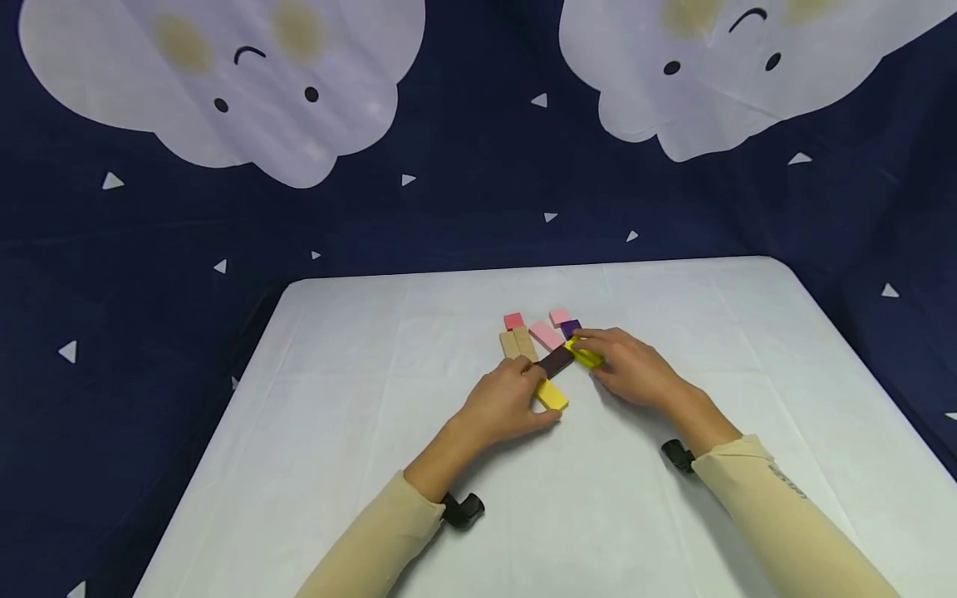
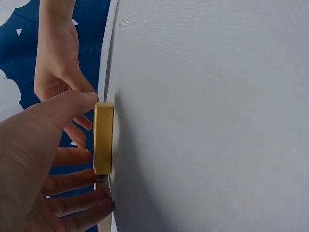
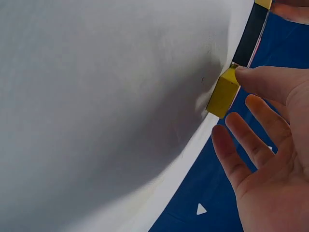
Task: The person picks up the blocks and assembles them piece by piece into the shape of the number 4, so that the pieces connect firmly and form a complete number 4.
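Observation:
Several flat coloured blocks lie in a cluster on the white table. My left hand (image 1: pixel 508 403) rests over its near left side, fingers loosely extended by the two tan blocks (image 1: pixel 519 342) and the dark brown block (image 1: pixel 557 361). Its thumb lies beside the near end of a golden-yellow block (image 1: pixel 552 395). My right hand (image 1: pixel 635 365) pinches a bright yellow block (image 1: pixel 587 358) between thumb and index finger, at the right end of the brown block. In the right wrist view, the other fingers (image 3: pixel 241 140) of that hand stand loosely extended.
Beyond the brown block are a long pink block (image 1: pixel 547 335), a small pink one (image 1: pixel 559 317), a purple one (image 1: pixel 571 328) and a coral-red one (image 1: pixel 513 321). The white-covered table (image 1: pixel 374 365) ends at a dark blue cloth (image 1: pixel 478 224) printed with clouds and triangles.

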`<action>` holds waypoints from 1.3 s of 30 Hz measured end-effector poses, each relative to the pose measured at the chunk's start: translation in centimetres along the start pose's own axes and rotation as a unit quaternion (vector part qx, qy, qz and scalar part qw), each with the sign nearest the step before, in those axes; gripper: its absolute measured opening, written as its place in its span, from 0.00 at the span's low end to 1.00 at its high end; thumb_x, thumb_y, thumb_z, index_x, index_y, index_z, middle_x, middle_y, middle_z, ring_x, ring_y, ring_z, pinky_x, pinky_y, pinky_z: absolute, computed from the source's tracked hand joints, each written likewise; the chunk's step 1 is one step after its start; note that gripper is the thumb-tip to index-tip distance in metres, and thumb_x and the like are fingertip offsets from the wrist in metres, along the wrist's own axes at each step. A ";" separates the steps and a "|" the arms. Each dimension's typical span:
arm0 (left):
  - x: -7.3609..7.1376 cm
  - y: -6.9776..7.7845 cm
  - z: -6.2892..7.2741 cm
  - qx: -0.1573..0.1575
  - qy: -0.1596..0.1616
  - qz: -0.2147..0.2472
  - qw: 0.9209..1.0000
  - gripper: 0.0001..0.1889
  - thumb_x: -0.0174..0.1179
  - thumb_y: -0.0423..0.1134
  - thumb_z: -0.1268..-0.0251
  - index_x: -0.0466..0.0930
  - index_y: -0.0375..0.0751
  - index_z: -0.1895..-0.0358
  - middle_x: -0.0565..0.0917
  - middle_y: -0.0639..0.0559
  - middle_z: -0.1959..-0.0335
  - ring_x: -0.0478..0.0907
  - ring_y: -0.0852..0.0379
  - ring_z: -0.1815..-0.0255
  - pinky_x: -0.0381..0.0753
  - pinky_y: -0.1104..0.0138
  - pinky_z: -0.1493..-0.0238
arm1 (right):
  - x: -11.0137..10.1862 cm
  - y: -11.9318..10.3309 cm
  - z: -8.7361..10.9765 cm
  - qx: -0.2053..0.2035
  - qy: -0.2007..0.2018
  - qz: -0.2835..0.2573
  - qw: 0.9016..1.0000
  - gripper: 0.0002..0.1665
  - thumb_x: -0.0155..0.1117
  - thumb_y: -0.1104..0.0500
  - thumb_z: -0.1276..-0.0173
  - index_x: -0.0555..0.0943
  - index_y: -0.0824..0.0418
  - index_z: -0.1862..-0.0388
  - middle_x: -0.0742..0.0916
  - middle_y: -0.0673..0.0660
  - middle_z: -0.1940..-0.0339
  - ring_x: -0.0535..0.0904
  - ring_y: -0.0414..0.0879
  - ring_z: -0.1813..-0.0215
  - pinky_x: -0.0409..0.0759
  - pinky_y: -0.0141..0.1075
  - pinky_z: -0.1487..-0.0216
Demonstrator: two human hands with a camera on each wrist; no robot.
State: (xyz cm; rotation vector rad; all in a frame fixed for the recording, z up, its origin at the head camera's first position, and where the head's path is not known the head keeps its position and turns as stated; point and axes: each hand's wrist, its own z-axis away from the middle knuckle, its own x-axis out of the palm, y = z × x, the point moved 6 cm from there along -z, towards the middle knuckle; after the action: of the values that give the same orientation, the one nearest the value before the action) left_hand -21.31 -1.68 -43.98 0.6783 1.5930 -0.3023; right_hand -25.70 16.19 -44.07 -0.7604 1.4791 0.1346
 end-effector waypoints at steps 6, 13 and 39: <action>0.4 0.5 -0.2 0.006 -0.001 -0.037 0.999 0.31 0.61 0.66 0.47 0.79 0.44 0.50 0.76 0.51 0.57 0.73 0.55 0.58 0.78 0.64 0.60 | 0.5 0.0 -0.2 0.003 -0.009 0.002 1.000 0.28 0.66 0.65 0.37 0.76 0.57 0.37 0.72 0.53 0.31 0.67 0.54 0.33 0.63 0.53 0.35; 0.7 0.5 -0.2 -0.001 -0.008 -0.052 0.999 0.30 0.60 0.64 0.45 0.78 0.44 0.49 0.77 0.51 0.56 0.73 0.55 0.57 0.77 0.63 0.60 | 0.8 0.0 -0.3 0.004 -0.013 0.004 1.000 0.25 0.65 0.66 0.37 0.78 0.59 0.39 0.73 0.54 0.32 0.69 0.54 0.34 0.65 0.52 0.36; 0.6 -0.2 0.7 0.008 -0.035 0.027 0.999 0.30 0.66 0.54 0.45 0.76 0.37 0.44 0.76 0.48 0.50 0.73 0.56 0.52 0.74 0.67 0.49 | 0.7 0.0 -0.6 0.018 -0.037 0.001 0.999 0.26 0.61 0.68 0.37 0.77 0.58 0.39 0.70 0.54 0.30 0.67 0.55 0.33 0.62 0.51 0.34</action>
State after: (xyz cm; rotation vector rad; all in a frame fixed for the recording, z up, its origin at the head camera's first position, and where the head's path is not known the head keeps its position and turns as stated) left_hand -20.85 -2.07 -44.65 0.7140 1.5053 -0.2963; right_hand -26.10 15.63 -44.70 -0.7179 1.4081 0.1370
